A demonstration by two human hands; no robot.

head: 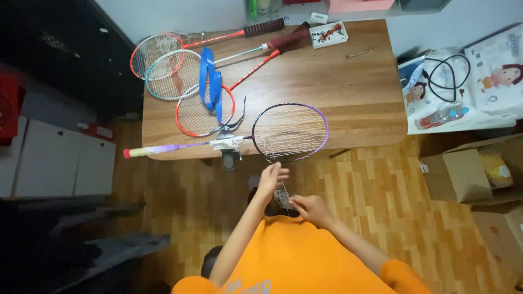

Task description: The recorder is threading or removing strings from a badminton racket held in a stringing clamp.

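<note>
A purple-rimmed badminton racket (pixel 290 132) lies at the near edge of the wooden table (pixel 348 92), held in a small white clamp (pixel 227 144), its strings loose and partly undone. My left hand (pixel 271 177) reaches up just below the racket head, fingers pinching the thin white string. My right hand (pixel 306 207) is closed on a tangled bunch of the same string (pixel 283 197) close to my orange shirt. The string runs from the racket's rim down to both hands.
Three other rackets (pixel 180 76) lie at the table's far left with a blue strap (pixel 210 81) over them. A small white tray of parts (pixel 328 34) and a metal tool (pixel 358 53) sit farther back. Cardboard boxes (pixel 474 169) and printed packages (pixel 463 92) stand to the right.
</note>
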